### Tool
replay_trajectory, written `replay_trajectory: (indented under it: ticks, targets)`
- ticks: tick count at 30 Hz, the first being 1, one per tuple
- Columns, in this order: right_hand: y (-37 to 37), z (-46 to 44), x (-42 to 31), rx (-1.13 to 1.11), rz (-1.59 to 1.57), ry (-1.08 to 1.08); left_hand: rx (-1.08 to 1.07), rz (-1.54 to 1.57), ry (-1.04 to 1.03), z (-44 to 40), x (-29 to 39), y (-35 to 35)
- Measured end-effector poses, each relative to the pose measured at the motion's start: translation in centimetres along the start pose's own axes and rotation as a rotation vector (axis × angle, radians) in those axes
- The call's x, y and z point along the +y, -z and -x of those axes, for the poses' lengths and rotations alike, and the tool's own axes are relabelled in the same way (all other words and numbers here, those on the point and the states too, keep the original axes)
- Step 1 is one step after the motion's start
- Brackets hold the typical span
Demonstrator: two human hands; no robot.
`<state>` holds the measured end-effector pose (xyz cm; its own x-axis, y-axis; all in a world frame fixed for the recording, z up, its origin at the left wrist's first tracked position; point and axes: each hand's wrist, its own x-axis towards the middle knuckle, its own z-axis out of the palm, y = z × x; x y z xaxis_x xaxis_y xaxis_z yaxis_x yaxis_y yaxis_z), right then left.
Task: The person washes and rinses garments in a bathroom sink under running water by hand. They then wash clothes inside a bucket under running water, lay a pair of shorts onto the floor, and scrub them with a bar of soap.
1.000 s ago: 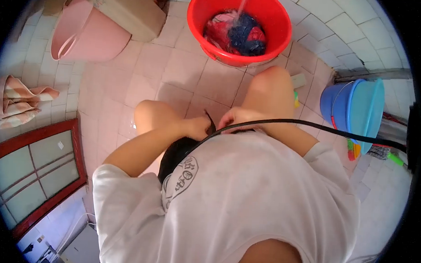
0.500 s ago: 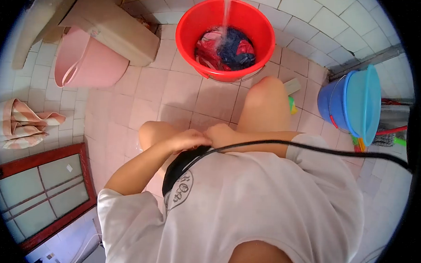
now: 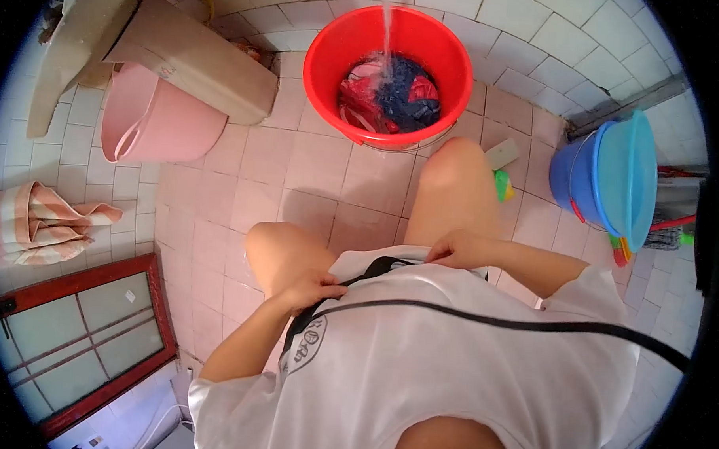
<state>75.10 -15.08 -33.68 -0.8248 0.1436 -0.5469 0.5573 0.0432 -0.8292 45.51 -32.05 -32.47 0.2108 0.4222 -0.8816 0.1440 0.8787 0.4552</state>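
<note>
At my lap, my left hand [image 3: 314, 290] pinches the black strap or waistband [image 3: 382, 265] near the hem of the white shirt [image 3: 450, 362]. Over on the other side, my right hand [image 3: 454, 250] grips the shirt's hem with bent fingers. Ahead of my knees stands a red bucket [image 3: 324, 104] holding wet red, pink and dark blue clothes [image 3: 407, 95]. A stream of water [image 3: 387, 27] falls into it from above.
A pink basket [image 3: 177, 123] stands by a beige pedestal [image 3: 195, 56]. Blue buckets [image 3: 575, 173] stand at the right. A striped towel [image 3: 43, 221] hangs left above a red-framed door [image 3: 86, 338]. A black cord [image 3: 514, 318] crosses my front.
My hands have moved apart from the middle of my lap, and the shirt's hem now spreads forward between them. The view has shifted slightly.
</note>
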Motion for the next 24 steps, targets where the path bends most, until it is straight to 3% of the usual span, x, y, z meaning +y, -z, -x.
replay_trajectory:
  ticks: [1,3,7,10,11,12,14,17,20,21,22,23,24]
  targets:
    - [0.0,-0.4,-0.6,-0.002,0.0,0.002,0.071,-0.106,0.01,1.3,0.7,-0.5]
    - [-0.3,-2.4,-3.1,-0.019,0.146,-0.143,0.089,-0.026,-0.038,2.6,-2.2,-0.6]
    - [-2.4,-8.2,-6.8,-0.317,-0.042,0.268,0.184,0.177,-0.086,7.1,-5.5,-3.3]
    - [-1.7,-10.0,-9.1,-0.445,-0.099,0.287,0.296,0.26,-0.168,4.6,-11.6,-2.8]
    - [-0.4,-10.3,-9.0,-0.457,-0.151,0.227,0.387,0.367,-0.123,7.9,-2.3,-4.5]
    - [0.7,-10.6,-8.1,-0.428,-0.133,0.235,0.241,0.148,-0.241,6.3,-3.4,-2.6]
    - [3.4,-10.4,-5.6,-0.1,-0.219,0.341,0.126,-0.005,-0.439,3.3,-3.3,0.2]
    - [8.7,-6.5,-4.7,0.222,-0.296,0.334,0.158,-0.305,-0.501,3.6,7.9,2.3]
    - [15.0,-4.1,-5.3,0.693,-0.25,0.443,0.457,-0.255,-0.87,-5.6,11.1,9.2]
    - [17.4,-3.9,-6.1,0.82,-0.285,0.519,0.782,-0.345,-0.787,-8.5,13.6,11.0]
    - [19.9,-3.6,-7.4,0.946,-0.318,0.593,1.041,-0.487,-0.949,-9.3,16.9,11.0]
    - [21.6,-2.6,-9.9,1.093,-0.184,0.524,1.462,-0.766,-0.979,-10.7,19.5,11.6]
    - [23.2,-2.3,-12.1,1.23,-0.051,0.443,1.593,-0.709,-0.896,-12.7,21.3,12.5]
